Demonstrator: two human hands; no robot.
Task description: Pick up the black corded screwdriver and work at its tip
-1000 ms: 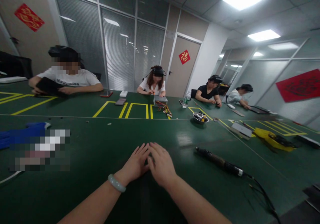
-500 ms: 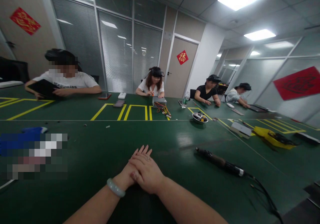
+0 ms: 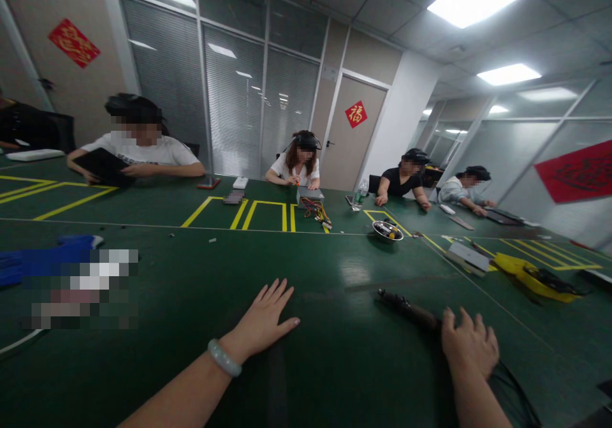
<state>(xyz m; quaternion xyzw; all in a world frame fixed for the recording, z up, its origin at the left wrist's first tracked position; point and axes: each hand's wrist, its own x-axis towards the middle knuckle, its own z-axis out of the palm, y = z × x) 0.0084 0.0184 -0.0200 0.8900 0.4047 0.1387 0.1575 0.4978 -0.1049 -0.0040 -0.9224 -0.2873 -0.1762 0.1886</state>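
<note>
My left hand (image 3: 264,321) lies flat on the green table, palm down with the fingers stretched out, and holds nothing. A pale green bangle (image 3: 224,358) circles that wrist. Over to the right, my right hand (image 3: 471,345) is at the rear end of a dark electric screwdriver (image 3: 415,313), fingers apart and slightly blurred. The hand covers that end of the tool; whether it touches it I cannot tell. The screwdriver's tip points left and away from me, and its black cable (image 3: 519,386) runs off toward the near right.
A metal bowl (image 3: 381,237) with small parts stands beyond the screwdriver. Farther right lie a grey box (image 3: 465,259) and a yellow tray (image 3: 549,289). Blue material (image 3: 48,259) lies at left. Several people sit opposite, one beside a metal box (image 3: 310,196) with coloured wires.
My hands, one laid over the other before, have come apart. The right hand has moved right to the screwdriver, while the left has stayed about where it was. The view has shifted slightly.
</note>
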